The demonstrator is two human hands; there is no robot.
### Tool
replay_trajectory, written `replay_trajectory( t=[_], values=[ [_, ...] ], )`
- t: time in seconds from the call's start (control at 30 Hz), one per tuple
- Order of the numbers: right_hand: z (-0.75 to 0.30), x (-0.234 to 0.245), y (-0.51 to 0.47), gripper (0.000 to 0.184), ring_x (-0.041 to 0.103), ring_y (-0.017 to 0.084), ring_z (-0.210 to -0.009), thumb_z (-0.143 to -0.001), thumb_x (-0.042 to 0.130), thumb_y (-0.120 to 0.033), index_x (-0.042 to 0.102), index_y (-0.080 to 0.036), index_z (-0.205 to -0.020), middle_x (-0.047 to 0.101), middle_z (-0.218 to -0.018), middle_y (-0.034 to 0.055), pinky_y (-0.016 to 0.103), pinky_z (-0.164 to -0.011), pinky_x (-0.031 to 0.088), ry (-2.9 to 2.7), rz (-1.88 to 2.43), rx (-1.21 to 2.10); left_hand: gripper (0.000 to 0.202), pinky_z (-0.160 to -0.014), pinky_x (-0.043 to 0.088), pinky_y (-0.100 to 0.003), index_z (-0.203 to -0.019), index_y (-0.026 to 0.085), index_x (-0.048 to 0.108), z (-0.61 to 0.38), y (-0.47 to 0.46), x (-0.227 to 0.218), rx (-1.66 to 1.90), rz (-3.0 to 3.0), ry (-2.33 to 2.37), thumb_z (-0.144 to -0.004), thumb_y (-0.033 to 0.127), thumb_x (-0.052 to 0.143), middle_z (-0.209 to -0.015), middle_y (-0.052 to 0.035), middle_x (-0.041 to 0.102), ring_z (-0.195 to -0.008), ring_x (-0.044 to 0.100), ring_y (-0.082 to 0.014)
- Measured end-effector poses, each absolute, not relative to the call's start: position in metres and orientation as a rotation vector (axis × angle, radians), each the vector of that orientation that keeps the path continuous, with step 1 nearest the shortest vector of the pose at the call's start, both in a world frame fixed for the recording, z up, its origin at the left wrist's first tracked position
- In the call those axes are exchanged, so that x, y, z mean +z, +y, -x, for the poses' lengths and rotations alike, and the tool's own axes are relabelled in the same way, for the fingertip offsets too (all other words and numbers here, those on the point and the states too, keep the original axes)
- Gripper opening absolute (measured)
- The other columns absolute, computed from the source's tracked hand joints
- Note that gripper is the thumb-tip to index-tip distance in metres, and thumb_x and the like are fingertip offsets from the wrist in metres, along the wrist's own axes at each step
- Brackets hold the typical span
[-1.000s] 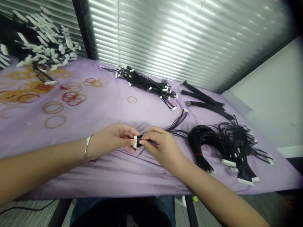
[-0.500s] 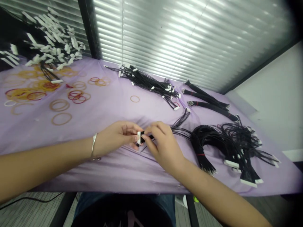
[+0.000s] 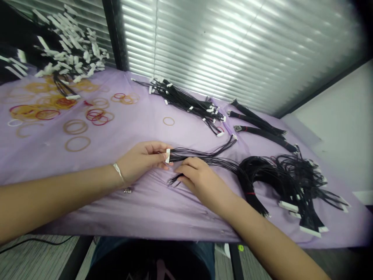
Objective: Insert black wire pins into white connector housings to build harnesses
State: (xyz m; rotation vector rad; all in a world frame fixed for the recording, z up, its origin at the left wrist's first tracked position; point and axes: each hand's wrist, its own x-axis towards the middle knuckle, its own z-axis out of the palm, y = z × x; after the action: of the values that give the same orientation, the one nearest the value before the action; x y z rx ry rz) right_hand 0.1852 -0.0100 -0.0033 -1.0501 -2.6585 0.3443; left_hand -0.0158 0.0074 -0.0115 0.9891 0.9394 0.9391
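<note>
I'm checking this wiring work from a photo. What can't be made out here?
White connector: the left hand covers part of it; any contacts are too small to see in the head view.
Black wires: the right hand hides their path beneath it.
Wire bundle: strands too tangled and small to count.

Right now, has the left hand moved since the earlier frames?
Yes. The left hand, holding a white connector on black wires, has moved forward, away from the person and closer to the loose rubber band lying ahead of it.
</note>
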Motion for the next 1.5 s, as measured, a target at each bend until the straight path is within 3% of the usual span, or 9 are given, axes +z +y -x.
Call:
replay_trajectory(
  t=[0.13, 0.33, 0.43, 0.53, 0.67, 0.87, 1.03, 1.23, 1.5],
  values=[
    [-0.190, 0.005, -0.008, 0.011, 0.055, 0.018, -0.089, -0.091, 0.056, -0.020, 0.064, -0.014, -0.087, 0.062, -0.089, 0.0055, 0.036, -0.086, 0.047, -2.739, 1.024, 0.485, 0.018, -0.065, 0.053, -0.019, -0.092, 0.012, 0.068, 0.015, 0.005, -0.006, 0.926, -1.029, 0.964, -0.076, 0.019, 0.071, -0.078, 0.0008, 0.068, -0.070, 0.063, -0.0090],
    [-0.191, 0.014, -0.015, 0.009, 0.053, 0.018, -0.090, -0.093, 0.050, -0.016, 0.056, -0.015, -0.086, 0.059, -0.094, 0.0069, 0.034, -0.086, 0.045, -2.698, 1.051, 0.552, 0.017, -0.064, 0.051, -0.018, -0.092, 0.012, 0.067, 0.014, 0.005, -0.003, 0.891, -1.138, 0.989, -0.076, 0.017, 0.068, -0.073, 0.0036, 0.067, -0.063, 0.062, -0.0071],
    [-0.189, 0.018, -0.017, 0.006, 0.055, 0.015, -0.085, -0.091, 0.050, -0.012, 0.053, -0.016, -0.088, 0.061, -0.091, 0.0045, 0.028, -0.078, 0.046, -2.508, 1.119, 0.619, 0.021, -0.066, 0.052, -0.020, -0.094, 0.013, 0.066, 0.015, 0.004, -0.004, 0.862, -1.156, 1.025, -0.075, 0.019, 0.069, -0.075, 0.0029, 0.068, -0.063, 0.063, -0.0084],
    [-0.189, 0.018, -0.016, 0.005, 0.056, 0.011, -0.072, -0.088, 0.056, -0.013, 0.056, -0.016, -0.084, 0.063, -0.080, 0.0002, 0.023, -0.069, 0.045, -2.308, 1.142, 0.633, 0.022, -0.067, 0.053, -0.022, -0.095, 0.014, 0.067, 0.016, 0.002, -0.004, 0.829, -1.193, 1.036, -0.074, 0.020, 0.070, -0.078, 0.0015, 0.069, -0.065, 0.063, -0.0099],
    [-0.190, 0.018, -0.012, 0.005, 0.060, 0.009, -0.073, -0.085, 0.061, -0.016, 0.067, -0.017, -0.085, 0.068, -0.081, -0.0007, 0.020, -0.068, 0.045, -2.111, 1.161, 0.830, 0.022, -0.068, 0.053, -0.022, -0.097, 0.014, 0.067, 0.017, -0.001, -0.003, 0.793, -1.280, 0.992, -0.077, 0.022, 0.068, -0.080, -0.0004, 0.070, -0.068, 0.063, -0.0108],
    [-0.189, 0.021, -0.010, 0.008, 0.052, 0.006, -0.058, -0.079, 0.064, -0.015, 0.068, -0.015, -0.072, 0.062, -0.063, -0.0033, 0.016, -0.055, 0.039, -1.957, 1.272, 1.041, 0.016, -0.067, 0.053, -0.018, -0.094, 0.013, 0.069, 0.016, -0.004, 0.000, 0.791, -1.342, 0.977, -0.079, 0.019, 0.068, -0.081, -0.0002, 0.071, -0.069, 0.063, -0.0093],
    [-0.187, 0.018, -0.010, 0.009, 0.046, 0.005, -0.051, -0.077, 0.064, -0.015, 0.067, -0.014, -0.068, 0.057, -0.056, -0.0042, 0.017, -0.048, 0.033, -1.933, 1.296, 1.013, 0.013, -0.062, 0.053, -0.016, -0.091, 0.014, 0.070, 0.015, -0.007, 0.004, 0.806, -1.359, 0.979, -0.078, 0.015, 0.067, -0.074, 0.0010, 0.071, -0.063, 0.062, -0.0085],
    [-0.184, 0.014, -0.013, 0.010, 0.052, 0.007, -0.060, -0.077, 0.064, -0.013, 0.066, -0.015, -0.067, 0.063, -0.064, -0.0023, 0.018, -0.057, 0.038, -2.001, 1.220, 0.823, 0.016, -0.060, 0.054, -0.016, -0.092, 0.015, 0.071, 0.016, -0.006, 0.000, 0.775, -1.328, 1.005, -0.077, 0.018, 0.070, -0.077, 0.0012, 0.072, -0.059, 0.064, -0.0081],
    [-0.184, 0.013, -0.014, 0.011, 0.053, 0.006, -0.058, -0.075, 0.064, -0.009, 0.064, -0.015, -0.066, 0.062, -0.063, -0.0029, 0.018, -0.057, 0.039, -2.056, 1.200, 0.672, 0.016, -0.059, 0.053, -0.013, -0.092, 0.017, 0.072, 0.017, -0.005, -0.002, 0.776, -1.293, 0.984, -0.076, 0.015, 0.071, -0.075, 0.0034, 0.072, -0.059, 0.064, -0.0062]
  ],
)
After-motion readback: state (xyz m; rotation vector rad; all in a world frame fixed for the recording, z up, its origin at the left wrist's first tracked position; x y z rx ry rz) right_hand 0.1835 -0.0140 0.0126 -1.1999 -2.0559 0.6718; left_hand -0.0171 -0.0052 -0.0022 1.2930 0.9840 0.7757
